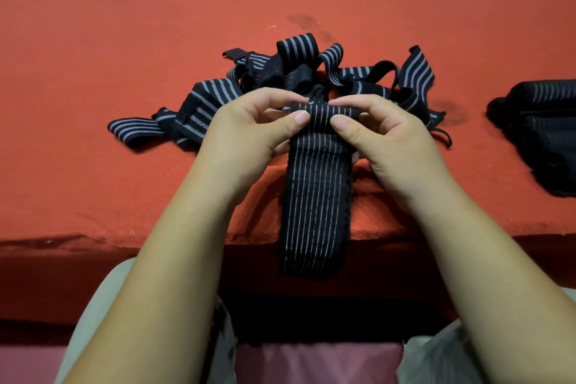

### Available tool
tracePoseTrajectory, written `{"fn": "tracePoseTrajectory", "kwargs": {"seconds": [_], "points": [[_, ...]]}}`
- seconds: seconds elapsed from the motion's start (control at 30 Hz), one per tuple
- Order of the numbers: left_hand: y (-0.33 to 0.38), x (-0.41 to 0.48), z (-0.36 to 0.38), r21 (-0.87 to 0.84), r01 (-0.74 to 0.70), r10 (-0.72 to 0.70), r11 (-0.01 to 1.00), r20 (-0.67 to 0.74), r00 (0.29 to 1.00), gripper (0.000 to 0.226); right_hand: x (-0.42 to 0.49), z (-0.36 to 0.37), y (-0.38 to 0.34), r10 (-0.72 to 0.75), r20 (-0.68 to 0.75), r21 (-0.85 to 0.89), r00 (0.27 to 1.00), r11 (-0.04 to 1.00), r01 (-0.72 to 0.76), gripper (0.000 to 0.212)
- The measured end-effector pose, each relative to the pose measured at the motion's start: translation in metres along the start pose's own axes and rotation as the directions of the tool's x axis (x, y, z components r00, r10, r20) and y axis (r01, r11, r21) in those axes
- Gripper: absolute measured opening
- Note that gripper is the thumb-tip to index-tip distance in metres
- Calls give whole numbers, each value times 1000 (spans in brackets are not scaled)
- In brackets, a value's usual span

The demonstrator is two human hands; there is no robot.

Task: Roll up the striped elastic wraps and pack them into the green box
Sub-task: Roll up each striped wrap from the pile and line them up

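Note:
A black elastic wrap with thin pale stripes [314, 196] hangs from my hands over the front edge of the red-covered table [124, 72]. Its top end is turned into a small roll between my fingers. My left hand [249, 128] pinches the roll's left side with thumb and fingers. My right hand [386, 137] pinches the right side the same way. Behind my hands lies a tangled heap of more black striped wraps [311, 72], unrolled. The green box is not in view.
A dark bundle of striped wraps [539, 134] sits at the right edge of the table. A dark stain [305, 22] marks the red cloth beyond the heap. My lap and a pink cushion [311, 362] lie below the table edge.

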State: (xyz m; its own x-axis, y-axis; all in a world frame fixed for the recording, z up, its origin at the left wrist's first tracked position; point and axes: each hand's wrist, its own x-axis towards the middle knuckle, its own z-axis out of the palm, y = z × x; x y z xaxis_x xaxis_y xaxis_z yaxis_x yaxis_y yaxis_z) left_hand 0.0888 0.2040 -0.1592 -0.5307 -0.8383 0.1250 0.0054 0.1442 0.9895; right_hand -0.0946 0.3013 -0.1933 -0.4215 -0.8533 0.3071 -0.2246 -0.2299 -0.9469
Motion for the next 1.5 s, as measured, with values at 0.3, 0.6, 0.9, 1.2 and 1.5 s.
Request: {"fn": "tracePoseTrajectory", "kwargs": {"seconds": [0.3,0.6,0.9,1.2,1.5], "points": [[3,-1,0,178,123,-117,976,-48,992,20,9,-1,12,-32,-126,-67,992,998,23,17],[-11,-9,-5,547,166,-257,820,94,962,16,19,-13,31,19,-215,-182,977,982,-59,11],[-16,-43,-12,412,277,-385,868,207,899,16,13,-12,31,34,-197,-185,980,980,-71,12],[-26,-52,-4,472,215,-312,855,139,940,26,9,-11,30,29,-185,-179,982,982,-63,13],[-24,-48,-1,658,180,-332,731,112,937,28,9,-11,28,7,-169,-183,986,982,-38,11]]}}
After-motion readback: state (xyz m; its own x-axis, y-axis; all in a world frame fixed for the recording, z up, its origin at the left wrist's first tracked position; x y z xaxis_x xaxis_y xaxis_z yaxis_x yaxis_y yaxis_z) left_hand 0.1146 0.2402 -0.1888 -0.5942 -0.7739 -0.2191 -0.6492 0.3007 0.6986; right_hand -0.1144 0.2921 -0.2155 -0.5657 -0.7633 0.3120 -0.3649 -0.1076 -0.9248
